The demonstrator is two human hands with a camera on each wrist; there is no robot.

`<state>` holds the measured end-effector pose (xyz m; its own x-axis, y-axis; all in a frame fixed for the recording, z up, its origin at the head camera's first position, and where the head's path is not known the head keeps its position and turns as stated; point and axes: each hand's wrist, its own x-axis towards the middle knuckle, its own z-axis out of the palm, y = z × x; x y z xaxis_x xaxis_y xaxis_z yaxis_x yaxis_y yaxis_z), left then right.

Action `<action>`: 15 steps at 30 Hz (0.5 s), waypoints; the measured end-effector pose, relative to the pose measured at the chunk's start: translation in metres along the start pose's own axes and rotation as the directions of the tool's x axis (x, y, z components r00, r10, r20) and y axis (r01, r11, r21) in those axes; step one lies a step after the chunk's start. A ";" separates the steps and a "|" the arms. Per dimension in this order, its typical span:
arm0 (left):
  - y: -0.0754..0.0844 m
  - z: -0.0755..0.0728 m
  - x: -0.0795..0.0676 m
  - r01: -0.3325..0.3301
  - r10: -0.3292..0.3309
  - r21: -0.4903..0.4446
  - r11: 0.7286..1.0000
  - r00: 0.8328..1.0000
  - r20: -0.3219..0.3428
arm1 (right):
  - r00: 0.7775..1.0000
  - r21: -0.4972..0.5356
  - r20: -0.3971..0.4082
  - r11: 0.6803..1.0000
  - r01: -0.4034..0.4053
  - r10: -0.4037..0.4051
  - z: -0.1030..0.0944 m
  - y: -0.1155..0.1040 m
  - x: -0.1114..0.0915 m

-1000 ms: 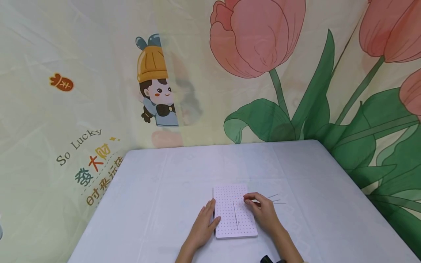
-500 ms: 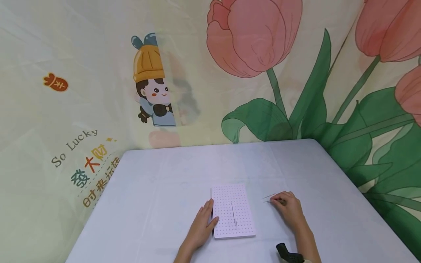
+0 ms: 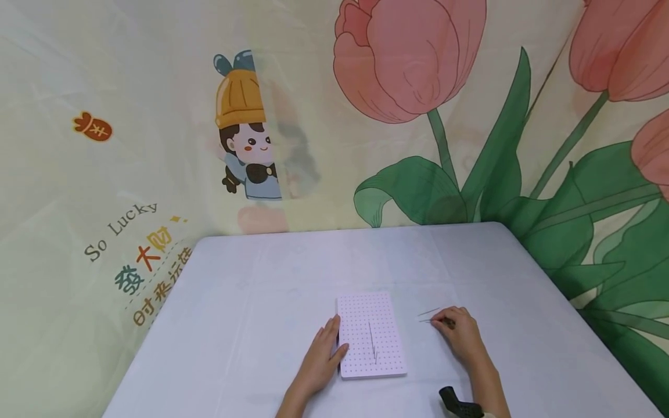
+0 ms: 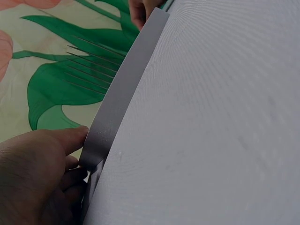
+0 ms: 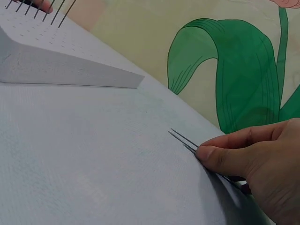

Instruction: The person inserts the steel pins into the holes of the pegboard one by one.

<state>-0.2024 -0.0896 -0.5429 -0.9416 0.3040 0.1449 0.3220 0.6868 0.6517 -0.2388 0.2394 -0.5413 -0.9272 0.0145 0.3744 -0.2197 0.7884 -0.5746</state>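
A pale board [image 3: 366,302] with rows of small holes lies in the middle of the table. Several thin metal rods [image 4: 96,65] stand upright in it, seen also in the right wrist view. My left hand [image 3: 319,360] lies along the board's left side, fingers straight, with the thumb at its upper edge. To the right of the board, my right hand [image 3: 460,337] pinches a thin metal rod [image 5: 180,138] between thumb and fingertips. A second thin rod [image 3: 428,312] lies close by on the table. The palm hides the rods' far ends.
A white cloth covers the table [image 3: 272,290]. Behind it hangs a backdrop [image 3: 313,87] printed with tulips and a cartoon figure. A black device [image 3: 460,403] sits at my right wrist.
My right hand has moved right, from beside the board to the loose rods, and has taken one between its fingertips. The left hand has stayed at the board's left side.
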 end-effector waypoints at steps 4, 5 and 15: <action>0.001 -0.001 -0.001 0.003 -0.003 0.000 1.000 1.000 0.003 | 1.000 -0.013 0.020 1.000 -0.007 0.007 0.000 -0.002 -0.001; 0.001 -0.001 -0.001 0.004 -0.004 0.001 1.000 1.000 0.002 | 1.000 -0.015 0.023 1.000 -0.007 0.008 0.000 -0.002 -0.001; 0.002 -0.001 0.000 0.014 -0.014 -0.002 1.000 1.000 0.006 | 0.997 -0.027 0.074 1.000 -0.012 0.014 -0.001 -0.002 0.001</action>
<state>-0.2024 -0.0887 -0.5414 -0.9454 0.2985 0.1309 0.3084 0.6896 0.6553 -0.2391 0.2384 -0.5386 -0.9499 -0.0201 0.3120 -0.2005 0.8048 -0.5587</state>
